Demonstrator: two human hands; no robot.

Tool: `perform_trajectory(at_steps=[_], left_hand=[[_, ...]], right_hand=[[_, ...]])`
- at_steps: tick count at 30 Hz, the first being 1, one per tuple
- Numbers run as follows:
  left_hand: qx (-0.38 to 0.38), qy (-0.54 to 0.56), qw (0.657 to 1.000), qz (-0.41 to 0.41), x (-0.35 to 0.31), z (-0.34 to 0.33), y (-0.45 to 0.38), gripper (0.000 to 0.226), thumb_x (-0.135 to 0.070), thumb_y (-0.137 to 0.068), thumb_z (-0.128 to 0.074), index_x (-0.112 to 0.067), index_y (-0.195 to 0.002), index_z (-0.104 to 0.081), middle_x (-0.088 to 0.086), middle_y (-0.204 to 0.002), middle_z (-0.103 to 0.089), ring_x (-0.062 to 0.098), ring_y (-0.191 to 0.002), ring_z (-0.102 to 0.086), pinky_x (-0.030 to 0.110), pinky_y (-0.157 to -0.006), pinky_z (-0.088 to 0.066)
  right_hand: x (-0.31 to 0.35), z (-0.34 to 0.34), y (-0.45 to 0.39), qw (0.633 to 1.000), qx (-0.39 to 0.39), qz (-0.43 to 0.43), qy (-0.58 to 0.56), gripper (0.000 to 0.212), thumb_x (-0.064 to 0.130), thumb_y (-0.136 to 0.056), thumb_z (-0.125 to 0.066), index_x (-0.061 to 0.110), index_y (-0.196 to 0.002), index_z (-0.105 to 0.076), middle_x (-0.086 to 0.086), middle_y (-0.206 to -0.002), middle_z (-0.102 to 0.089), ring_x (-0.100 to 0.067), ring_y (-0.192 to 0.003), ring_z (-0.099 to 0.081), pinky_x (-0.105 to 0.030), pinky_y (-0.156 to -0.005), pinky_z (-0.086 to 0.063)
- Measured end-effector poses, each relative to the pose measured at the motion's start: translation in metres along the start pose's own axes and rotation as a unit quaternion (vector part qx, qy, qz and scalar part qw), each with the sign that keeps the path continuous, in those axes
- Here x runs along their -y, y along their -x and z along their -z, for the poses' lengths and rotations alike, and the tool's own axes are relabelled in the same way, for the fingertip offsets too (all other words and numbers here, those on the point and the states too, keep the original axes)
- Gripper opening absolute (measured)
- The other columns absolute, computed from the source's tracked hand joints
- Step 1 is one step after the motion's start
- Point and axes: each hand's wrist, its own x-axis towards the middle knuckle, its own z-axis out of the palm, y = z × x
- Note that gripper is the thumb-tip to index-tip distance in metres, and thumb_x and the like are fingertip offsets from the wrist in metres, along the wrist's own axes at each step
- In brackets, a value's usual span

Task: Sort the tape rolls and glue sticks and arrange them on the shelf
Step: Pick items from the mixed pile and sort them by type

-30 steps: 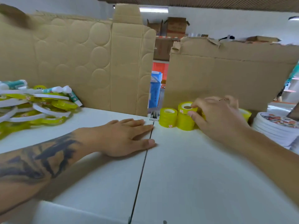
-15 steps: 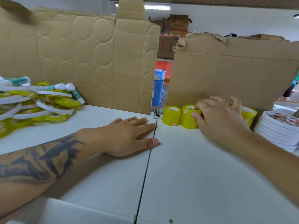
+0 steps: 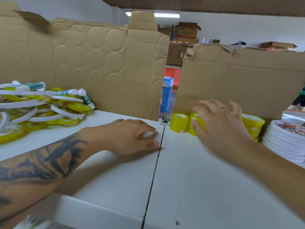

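Yellow tape roll stacks (image 3: 179, 122) stand in a row at the back of the white shelf (image 3: 206, 187), against a cardboard wall. My right hand (image 3: 219, 126) covers the middle stacks, thumb against the side of the second stack (image 3: 192, 120) and fingers curved over the tops. Another yellow stack (image 3: 252, 124) shows to the right of that hand. My left hand (image 3: 132, 138) rests on the shelf by the seam, fingers slightly arched and holding nothing. A mixed pile of white and yellow tape rolls (image 3: 41, 113) with glue sticks (image 3: 85, 98) lies at the left.
A stack of wide white tape rolls (image 3: 287, 142) sits at the far right. Tall cardboard sheets (image 3: 99, 66) wall off the shelf's back, with a narrow gap (image 3: 168, 96) between them. A small metal clip (image 3: 165, 120) sits at the seam.
My right hand has stayed on the yellow stacks, shifting slightly right. My left hand's fingers have arched up a little from flat. The view has tilted upward.
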Motion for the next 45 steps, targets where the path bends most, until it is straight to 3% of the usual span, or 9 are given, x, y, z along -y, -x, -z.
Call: perform_trajectory(at_steps=[4,6,9,12,15,20,27,38,45], left_hand=[[-0.065,-0.026,0.996,0.06,0.02,0.017,0.01,0.079,-0.091,-0.069,-0.032,-0.048,-0.132,-0.054,-0.02,-0.136,-0.058,0.018,-0.131,-0.054,0.042,-0.106,-0.046],[-0.097,-0.032,0.99,0.097,0.035,0.025,0.014,0.066,-0.084,-0.076,-0.041,-0.046,-0.128,-0.058,-0.017,-0.131,-0.063,0.02,-0.123,-0.059,0.041,-0.101,-0.05],[-0.151,-0.043,0.976,0.149,0.061,0.032,0.023,0.048,-0.069,-0.091,-0.053,-0.043,-0.13,-0.059,-0.013,-0.123,-0.064,0.021,-0.113,-0.06,0.037,-0.094,-0.052],[-0.168,-0.071,0.962,0.202,0.082,0.032,0.043,0.041,-0.065,-0.092,-0.053,-0.039,-0.122,-0.062,-0.013,-0.094,-0.051,0.019,-0.097,-0.053,0.032,-0.078,-0.046],[-0.214,-0.13,0.945,0.211,0.098,0.029,0.068,0.04,-0.065,-0.089,-0.05,-0.039,-0.116,-0.064,-0.009,-0.108,-0.061,0.022,-0.103,-0.059,0.037,-0.085,-0.051],[-0.292,-0.172,0.905,0.259,0.118,0.029,0.117,0.047,-0.058,-0.09,-0.056,-0.036,-0.131,-0.061,-0.005,-0.129,-0.064,0.028,-0.12,-0.059,0.043,-0.102,-0.041],[-0.314,-0.221,0.853,0.353,0.143,0.026,0.159,0.035,-0.045,-0.095,-0.055,-0.025,-0.121,-0.068,0.002,-0.115,-0.072,0.033,-0.104,-0.066,0.042,-0.09,-0.043],[-0.301,-0.192,0.85,0.387,0.159,0.03,0.162,0.023,-0.02,-0.096,-0.054,-0.026,-0.112,-0.07,0.002,-0.111,-0.064,0.031,-0.106,-0.061,0.043,-0.091,-0.039],[-0.303,-0.145,0.866,0.37,0.167,0.047,0.167,0.016,-0.024,-0.095,-0.062,-0.028,-0.108,-0.069,-0.003,-0.108,-0.07,0.03,-0.105,-0.062,0.043,-0.093,-0.041]], right_hand=[[0.034,0.009,0.005,0.996,0.045,0.058,-0.045,0.045,0.052,-0.094,-0.035,0.037,-0.132,-0.053,0.007,-0.149,-0.048,-0.018,-0.14,-0.04,-0.054,-0.116,-0.019],[0.05,0.008,0.006,0.991,0.075,0.088,-0.07,0.046,0.057,-0.096,-0.03,0.041,-0.135,-0.049,0.013,-0.151,-0.042,-0.013,-0.142,-0.036,-0.049,-0.118,-0.017],[0.073,0.003,0.005,0.98,0.109,0.126,-0.106,0.046,0.062,-0.098,-0.029,0.043,-0.137,-0.045,0.019,-0.152,-0.036,-0.008,-0.143,-0.029,-0.041,-0.119,-0.013],[0.098,-0.003,-0.001,0.966,0.142,0.158,-0.145,0.059,0.069,-0.09,-0.021,0.044,-0.138,-0.044,0.017,-0.153,-0.038,-0.01,-0.144,-0.03,-0.04,-0.118,-0.015],[0.125,-0.009,-0.012,0.952,0.163,0.19,-0.178,0.059,0.073,-0.093,-0.024,0.043,-0.14,-0.044,0.019,-0.152,-0.037,-0.009,-0.143,-0.032,-0.037,-0.115,-0.017],[0.165,-0.012,-0.025,0.929,0.174,0.236,-0.224,0.052,0.069,-0.097,-0.033,0.043,-0.142,-0.042,0.021,-0.152,-0.035,-0.005,-0.143,-0.028,-0.032,-0.115,-0.015],[0.198,-0.006,-0.031,0.91,0.168,0.287,-0.248,0.055,0.069,-0.097,-0.031,0.043,-0.144,-0.04,0.019,-0.155,-0.033,-0.005,-0.145,-0.025,-0.033,-0.116,-0.013],[0.203,-0.009,-0.028,0.909,0.145,0.285,-0.268,0.056,0.07,-0.095,-0.031,0.042,-0.142,-0.043,0.021,-0.151,-0.036,-0.004,-0.142,-0.029,-0.033,-0.117,-0.014],[0.197,-0.012,-0.025,0.909,0.132,0.274,-0.284,0.054,0.07,-0.096,-0.034,0.041,-0.14,-0.046,0.02,-0.149,-0.04,-0.004,-0.14,-0.032,-0.031,-0.112,-0.018]])
